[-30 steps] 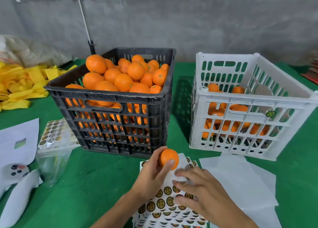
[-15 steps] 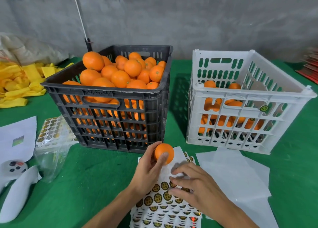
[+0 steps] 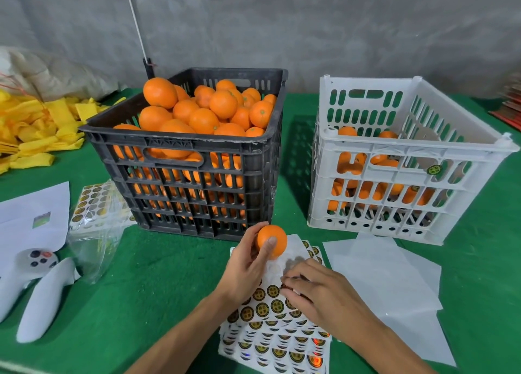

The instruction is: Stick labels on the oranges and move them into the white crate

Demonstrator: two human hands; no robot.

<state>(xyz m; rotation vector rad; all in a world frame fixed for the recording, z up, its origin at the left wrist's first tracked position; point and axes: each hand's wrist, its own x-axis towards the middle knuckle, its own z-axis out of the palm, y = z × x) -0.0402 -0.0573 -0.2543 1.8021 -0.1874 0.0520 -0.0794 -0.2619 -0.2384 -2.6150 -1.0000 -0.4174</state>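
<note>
Hands work low in the frame: the right hand pinches at a label sheet, the left hand grips an orange just above it. Beyond stand a black crate, centre, piled high, and a white crate, right, partly filled.

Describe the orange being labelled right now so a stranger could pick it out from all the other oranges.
Start at the black crate heaped with oranges on the green table. Just in front of its near right corner, the left hand holds one orange above the sticker sheet. It is the only orange outside both crates, gripped in fingers rather than lying in a pile.
</note>
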